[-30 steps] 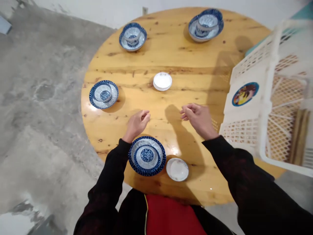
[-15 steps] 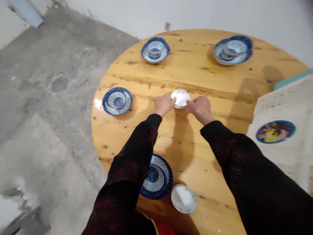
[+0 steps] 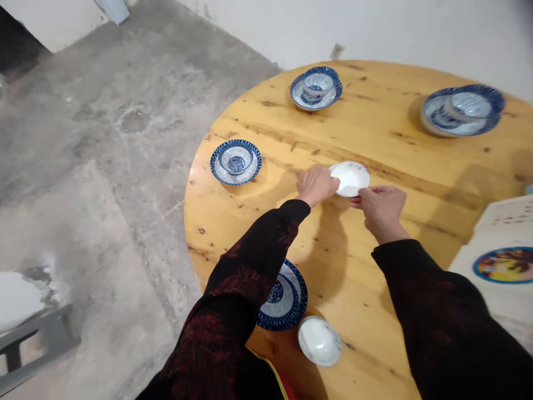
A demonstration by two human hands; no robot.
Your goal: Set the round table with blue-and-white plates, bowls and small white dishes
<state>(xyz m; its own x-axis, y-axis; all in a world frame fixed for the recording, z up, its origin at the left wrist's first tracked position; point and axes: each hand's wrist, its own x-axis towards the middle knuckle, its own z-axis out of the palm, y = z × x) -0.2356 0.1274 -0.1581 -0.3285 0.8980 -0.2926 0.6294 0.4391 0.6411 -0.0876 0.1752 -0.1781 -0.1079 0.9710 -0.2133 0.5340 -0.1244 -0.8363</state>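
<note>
Left hand [image 3: 315, 184] and right hand [image 3: 380, 205] grip the white saucer stack [image 3: 350, 178]

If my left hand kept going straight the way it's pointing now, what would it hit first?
The left hand points right and away, already touching the white saucer stack. Beyond that, probably bare table, though depth is unclear.

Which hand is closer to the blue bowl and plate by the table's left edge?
The left hand. It is right of the blue bowl and plate, touching the white dishes. The right hand is farther right, beyond the dishes.
</note>
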